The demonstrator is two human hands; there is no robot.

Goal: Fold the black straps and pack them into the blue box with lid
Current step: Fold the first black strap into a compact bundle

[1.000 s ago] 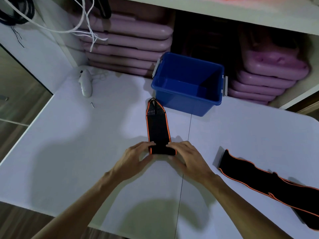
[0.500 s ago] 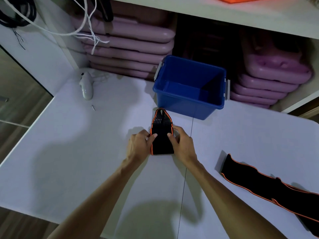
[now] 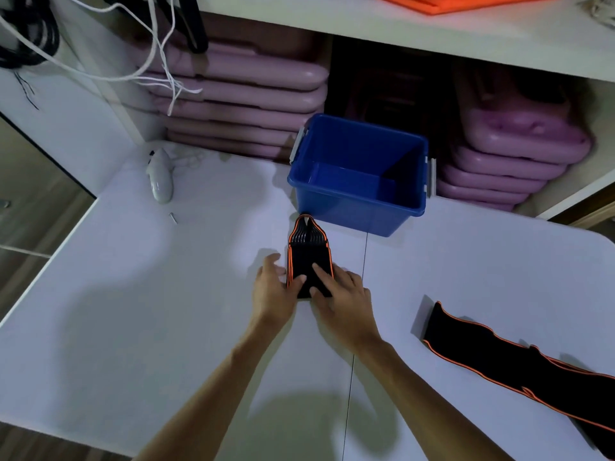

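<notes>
A black strap with orange edging (image 3: 307, 254) lies folded into a short stack on the white table (image 3: 166, 311), just in front of the open blue box (image 3: 359, 174). My left hand (image 3: 273, 291) rests at the strap's left edge, thumb on the fabric. Across its near right part, my right hand (image 3: 339, 294) presses flat with fingers spread. A second black strap with orange edging (image 3: 519, 364) lies unfolded at the right, running off the frame. The box holds nothing visible and no lid is in view.
Stacks of pink plastic lids or trays (image 3: 239, 104) fill the shelf behind the box, with more of these pink trays (image 3: 512, 161) at the right. A white handheld device (image 3: 161, 179) and a small screw (image 3: 173, 217) lie at the back left. White cords (image 3: 159, 64) hang above.
The long strap has been folded over from its near end into a short stack. Both hands moved forward with it and now press on it.
</notes>
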